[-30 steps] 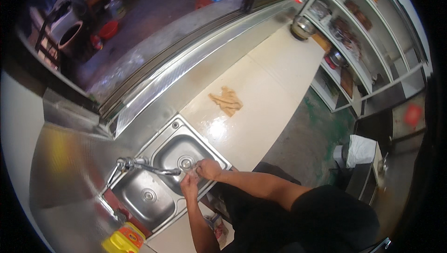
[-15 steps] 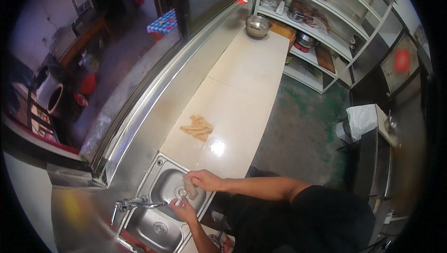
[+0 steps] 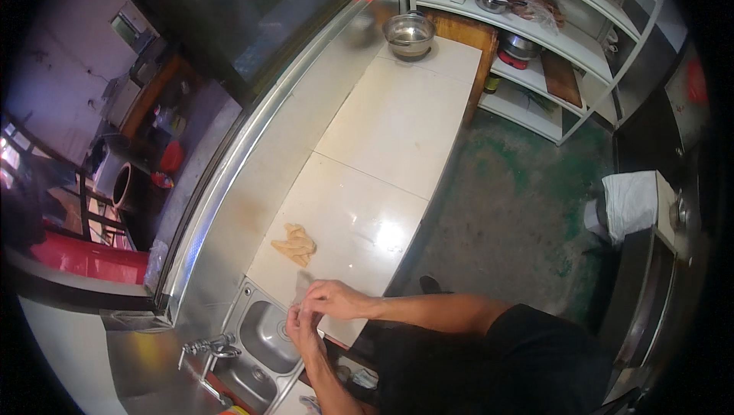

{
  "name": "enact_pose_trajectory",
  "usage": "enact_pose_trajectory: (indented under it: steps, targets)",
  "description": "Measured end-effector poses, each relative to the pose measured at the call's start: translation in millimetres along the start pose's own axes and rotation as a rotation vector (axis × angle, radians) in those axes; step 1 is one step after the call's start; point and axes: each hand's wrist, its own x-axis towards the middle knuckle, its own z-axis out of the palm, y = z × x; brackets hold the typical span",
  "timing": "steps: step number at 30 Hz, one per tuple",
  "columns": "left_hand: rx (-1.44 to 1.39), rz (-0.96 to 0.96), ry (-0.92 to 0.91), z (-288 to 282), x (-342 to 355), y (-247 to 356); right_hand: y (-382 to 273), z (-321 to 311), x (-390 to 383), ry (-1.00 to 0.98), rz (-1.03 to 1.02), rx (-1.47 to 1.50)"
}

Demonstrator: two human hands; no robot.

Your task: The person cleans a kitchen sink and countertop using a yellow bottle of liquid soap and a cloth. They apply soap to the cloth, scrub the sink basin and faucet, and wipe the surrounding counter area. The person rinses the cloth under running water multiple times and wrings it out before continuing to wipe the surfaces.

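Note:
My right hand (image 3: 336, 299) reaches in from the right, its fingers closed on a small, limp greyish piece of thin material (image 3: 303, 283); whether it is cloth or plastic I cannot make out. Close against it is my left hand (image 3: 303, 325), fingers bent and pinched together at the same piece, which they partly hide. Both hands are over the edge of the steel double sink (image 3: 243, 334) where it meets the counter. A crumpled yellowish cloth (image 3: 294, 245) lies on the white counter (image 3: 359, 178) just beyond them.
A chrome tap (image 3: 210, 346) stands at the sink's left side. At the counter's far end sits a metal bowl (image 3: 409, 37). White shelves (image 3: 527, 40) with pots and bags stand behind. A white cloth (image 3: 631, 205) hangs at the right, and a window ledge (image 3: 206, 201) runs along the left.
My hands have come together and moved from above the sink basin to its edge by the counter. The greyish piece now points up from the fingers instead of hanging down. The view has shifted.

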Motion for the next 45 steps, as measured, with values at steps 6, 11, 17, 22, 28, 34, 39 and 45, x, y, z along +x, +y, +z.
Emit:
enact_pose_trajectory:
  steps: [6,11,17,22,28,34,39,45]
  targets:
    - [0.158,-0.017,0.017,86,-3,-7,-21,-78,-28,0.042,0.281,0.12]
    - [0.221,0.061,-0.062,104,4,-30,-37,-103,-45,0.248,0.225,0.154]
    - [0.583,0.164,-0.066,134,-30,-6,-49,-104,-66,0.296,0.313,0.167]
    - [0.623,0.272,0.0,92,-40,-10,-45,-72,-61,0.22,0.327,0.135]
    - [0.595,0.271,0.132,61,-52,-9,-46,-36,-60,0.167,0.355,0.086]
    - [0.234,0.161,0.065,32,-61,-9,-50,-28,-58,0.105,0.42,0.212]
    - [0.255,0.155,0.012,27,-70,7,-63,-14,-60,0.093,0.452,0.231]
    - [0.495,0.243,0.103,29,-74,3,-52,-11,-65,0.076,0.368,0.1]
